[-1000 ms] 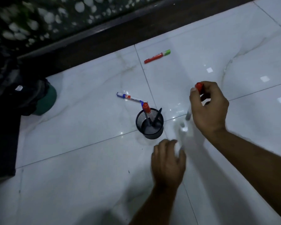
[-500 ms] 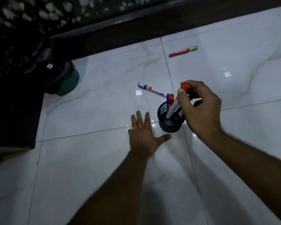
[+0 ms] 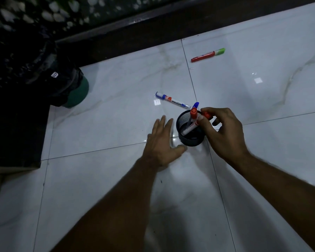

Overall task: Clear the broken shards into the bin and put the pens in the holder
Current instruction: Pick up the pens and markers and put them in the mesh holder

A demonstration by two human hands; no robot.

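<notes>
A black mesh pen holder (image 3: 190, 140) stands on the white tiled floor with a red-capped pen (image 3: 193, 112) and a blue-capped pen (image 3: 195, 105) upright in it. My right hand (image 3: 224, 131) pinches a red-capped white marker (image 3: 191, 128) by its top end, its lower part slanting down inside the holder. My left hand (image 3: 162, 140) lies flat on the floor just left of the holder, fingers straight, thumb near its base. A blue whiteboard marker (image 3: 173, 100) lies on the floor behind the holder. A red marker with a green cap (image 3: 207, 55) lies farther back.
A green bin lined with a black bag (image 3: 76, 91) stands at the left, next to dark furniture (image 3: 16, 133). A dark skirting (image 3: 153, 28) runs along the back wall. No shards show on the tiles.
My right hand has carried the red-capped marker left over the holder and lowered it in. My left hand has moved from in front of the holder to its left side and spread flat.
</notes>
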